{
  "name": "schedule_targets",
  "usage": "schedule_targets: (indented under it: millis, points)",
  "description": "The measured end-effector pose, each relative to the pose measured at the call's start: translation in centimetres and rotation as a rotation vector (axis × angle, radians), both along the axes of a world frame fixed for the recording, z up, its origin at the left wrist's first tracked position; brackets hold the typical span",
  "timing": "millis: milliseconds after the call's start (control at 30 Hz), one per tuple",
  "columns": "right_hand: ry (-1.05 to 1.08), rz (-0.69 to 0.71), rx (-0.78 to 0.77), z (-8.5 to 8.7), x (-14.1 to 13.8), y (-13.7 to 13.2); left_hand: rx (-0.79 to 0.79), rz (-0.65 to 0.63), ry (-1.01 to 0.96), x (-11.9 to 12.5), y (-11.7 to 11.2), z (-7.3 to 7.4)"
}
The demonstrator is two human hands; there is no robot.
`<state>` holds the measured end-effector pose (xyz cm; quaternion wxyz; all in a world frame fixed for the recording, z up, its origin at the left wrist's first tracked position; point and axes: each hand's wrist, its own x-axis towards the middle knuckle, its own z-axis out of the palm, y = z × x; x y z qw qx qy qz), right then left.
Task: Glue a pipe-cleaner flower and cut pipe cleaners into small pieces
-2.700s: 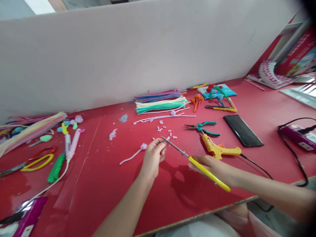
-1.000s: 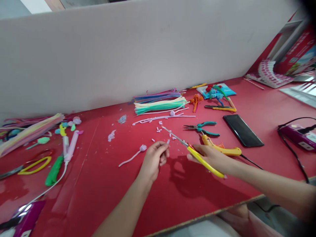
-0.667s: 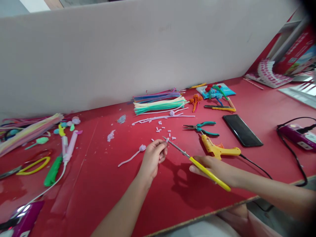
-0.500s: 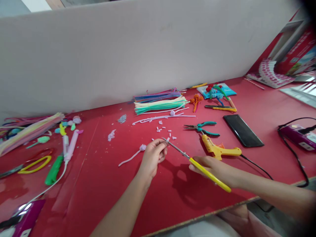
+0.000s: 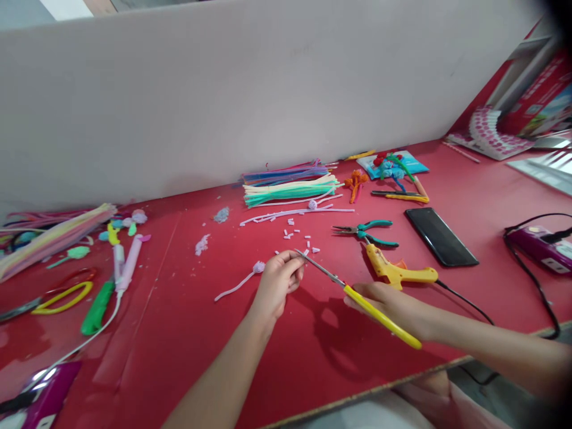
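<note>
My right hand is closed around yellow-handled scissors, whose blades point up and left. At the blade tips my left hand is pinched, thumb against fingers; what it holds is too small to make out. Short lilac pipe cleaner pieces lie scattered just beyond the blades. Left of my left hand rests a lilac pipe cleaner stem with a fluffy ball at its end. Uncut lilac pipe cleaners lie farther back on the red table.
Teal-handled pliers, a yellow glue gun and a black phone lie to the right. Pipe cleaner bundles sit by the grey partition. More scissors and a pink-and-white glue gun are at left.
Both hands stay almost in place. The scissors' handle has shifted very slightly to the right.
</note>
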<state>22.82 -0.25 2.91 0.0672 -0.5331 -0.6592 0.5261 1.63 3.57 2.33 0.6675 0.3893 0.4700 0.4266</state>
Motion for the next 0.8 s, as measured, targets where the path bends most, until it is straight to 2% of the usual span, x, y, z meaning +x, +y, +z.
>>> schedule_targets:
  millis: [267,367,500,633,800]
  points:
    - [-0.075,-0.137,-0.144,-0.6,-0.6,0.0,-0.047,-0.012,-0.055,0.5,0.5,-1.9]
    - [-0.041,-0.189,-0.146,-0.8,-0.7,0.4,-0.046,-0.019,-0.07,0.6,0.3,-2.2]
    - [-0.015,-0.247,-0.107,0.3,-0.8,1.8,-0.071,-0.045,-0.104,0.7,-0.2,-1.5]
    - [0.061,-0.218,-0.001,1.5,-1.6,3.2,-0.099,-0.144,-0.142,0.9,-0.9,-0.2]
    - [0.223,-0.172,0.014,1.9,-3.6,3.4,-0.13,-0.272,-0.168,1.0,-1.7,0.6]
